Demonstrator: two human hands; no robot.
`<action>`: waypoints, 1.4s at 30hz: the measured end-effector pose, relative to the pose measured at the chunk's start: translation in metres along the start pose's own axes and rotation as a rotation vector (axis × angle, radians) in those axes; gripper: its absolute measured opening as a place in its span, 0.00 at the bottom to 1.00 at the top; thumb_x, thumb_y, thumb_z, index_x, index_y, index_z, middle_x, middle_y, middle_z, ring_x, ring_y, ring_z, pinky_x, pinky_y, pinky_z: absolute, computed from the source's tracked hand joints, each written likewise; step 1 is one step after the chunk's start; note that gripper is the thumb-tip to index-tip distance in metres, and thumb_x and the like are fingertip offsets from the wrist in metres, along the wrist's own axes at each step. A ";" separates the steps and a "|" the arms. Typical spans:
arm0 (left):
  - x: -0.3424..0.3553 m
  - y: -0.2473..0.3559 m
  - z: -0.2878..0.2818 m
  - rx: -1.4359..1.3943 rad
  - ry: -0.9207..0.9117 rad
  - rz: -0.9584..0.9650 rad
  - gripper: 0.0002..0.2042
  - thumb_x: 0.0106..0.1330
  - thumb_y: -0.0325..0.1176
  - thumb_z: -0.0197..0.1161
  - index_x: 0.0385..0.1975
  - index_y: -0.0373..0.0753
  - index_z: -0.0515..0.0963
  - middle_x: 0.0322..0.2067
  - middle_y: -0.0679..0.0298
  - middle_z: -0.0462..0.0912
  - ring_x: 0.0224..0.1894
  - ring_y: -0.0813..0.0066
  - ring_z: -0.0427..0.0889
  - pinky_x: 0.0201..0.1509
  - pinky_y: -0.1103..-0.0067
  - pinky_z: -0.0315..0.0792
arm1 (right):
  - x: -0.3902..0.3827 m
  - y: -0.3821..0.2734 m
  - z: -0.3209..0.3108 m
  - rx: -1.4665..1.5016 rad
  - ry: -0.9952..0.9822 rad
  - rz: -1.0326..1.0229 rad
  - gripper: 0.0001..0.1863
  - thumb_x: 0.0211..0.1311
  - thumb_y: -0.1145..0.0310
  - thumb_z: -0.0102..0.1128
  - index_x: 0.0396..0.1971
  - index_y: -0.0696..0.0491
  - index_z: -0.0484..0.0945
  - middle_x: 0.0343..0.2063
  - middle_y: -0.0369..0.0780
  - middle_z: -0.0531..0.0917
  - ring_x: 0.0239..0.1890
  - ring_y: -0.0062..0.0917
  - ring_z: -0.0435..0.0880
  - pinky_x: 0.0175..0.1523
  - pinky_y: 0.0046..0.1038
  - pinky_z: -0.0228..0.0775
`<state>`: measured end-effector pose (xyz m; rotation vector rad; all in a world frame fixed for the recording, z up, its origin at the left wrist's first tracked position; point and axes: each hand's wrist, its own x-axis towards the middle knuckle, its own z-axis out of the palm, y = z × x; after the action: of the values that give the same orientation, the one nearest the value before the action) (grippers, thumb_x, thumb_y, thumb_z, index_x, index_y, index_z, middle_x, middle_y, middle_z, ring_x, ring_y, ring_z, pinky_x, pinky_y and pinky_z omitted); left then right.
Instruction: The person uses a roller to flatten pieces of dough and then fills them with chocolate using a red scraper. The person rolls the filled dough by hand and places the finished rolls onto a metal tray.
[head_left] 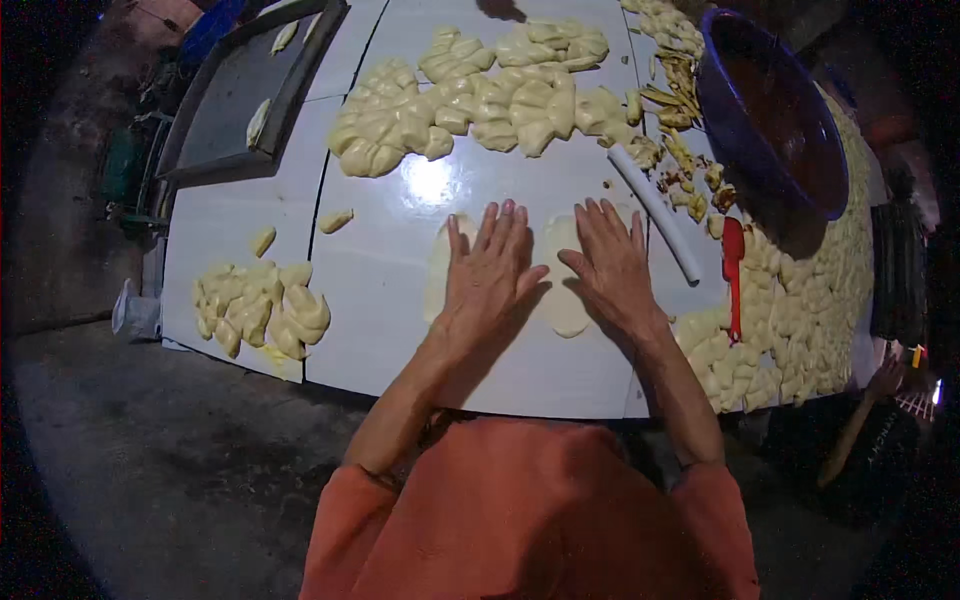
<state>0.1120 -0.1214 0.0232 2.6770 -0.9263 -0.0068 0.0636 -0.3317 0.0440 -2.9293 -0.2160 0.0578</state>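
Both my hands lie flat with fingers stretched out, each pressing on a thin oval of pale yellow dough on the white tabletop. Under my left hand (490, 265) is one flattened dough piece (437, 270), its left edge showing past my fingers. My right hand (610, 260) rests on a second flattened dough piece (567, 312), which shows to the left of my thumb and below it. Parts of both pieces are hidden by my palms. Just right of my right hand lies a white rolling rod (655, 213).
Many dough lumps (480, 100) lie at the far middle, a smaller heap (262, 305) at near left. A metal tray (225, 95) stands far left. At right are a purple basin (710, 90), a red spatula (734, 270), spread dough pieces (810, 310) and brownish filling pieces (690, 185).
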 end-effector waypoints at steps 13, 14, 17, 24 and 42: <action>-0.041 -0.074 -0.022 0.058 -0.168 -0.168 0.43 0.72 0.63 0.50 0.77 0.35 0.54 0.77 0.52 0.53 0.80 0.51 0.46 0.76 0.39 0.31 | 0.026 -0.058 0.020 0.343 0.026 -0.200 0.32 0.72 0.47 0.55 0.63 0.58 0.73 0.67 0.49 0.73 0.74 0.41 0.64 0.77 0.60 0.41; -0.040 -0.071 -0.022 0.064 -0.186 -0.198 0.43 0.71 0.63 0.51 0.77 0.36 0.53 0.78 0.51 0.52 0.81 0.51 0.45 0.77 0.40 0.30 | 0.016 -0.046 0.007 0.377 0.131 -0.143 0.28 0.71 0.53 0.58 0.61 0.57 0.75 0.64 0.49 0.76 0.71 0.42 0.68 0.76 0.57 0.47; -0.046 -0.074 -0.025 0.084 -0.195 -0.246 0.43 0.71 0.63 0.52 0.77 0.36 0.54 0.78 0.49 0.51 0.81 0.50 0.44 0.77 0.41 0.29 | -0.016 0.018 -0.007 0.342 0.501 0.206 0.24 0.69 0.58 0.63 0.59 0.56 0.77 0.58 0.48 0.79 0.64 0.41 0.76 0.70 0.48 0.62; -0.039 -0.064 -0.027 0.084 -0.168 -0.225 0.41 0.73 0.59 0.53 0.76 0.34 0.54 0.77 0.42 0.50 0.80 0.45 0.44 0.76 0.40 0.31 | -0.117 0.142 -0.019 -0.223 0.316 0.934 0.20 0.70 0.62 0.59 0.57 0.55 0.78 0.48 0.48 0.83 0.51 0.43 0.82 0.55 0.45 0.72; -0.102 0.081 0.016 -0.075 -0.167 0.002 0.40 0.68 0.60 0.59 0.68 0.30 0.66 0.70 0.43 0.65 0.74 0.38 0.59 0.72 0.31 0.34 | -0.014 0.251 -0.203 0.008 0.451 0.517 0.17 0.66 0.58 0.66 0.51 0.48 0.85 0.38 0.48 0.89 0.43 0.45 0.87 0.47 0.44 0.77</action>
<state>-0.0196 -0.1248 0.0216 2.6371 -0.9584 -0.2631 0.0965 -0.6171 0.1921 -2.8105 0.6027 -0.5132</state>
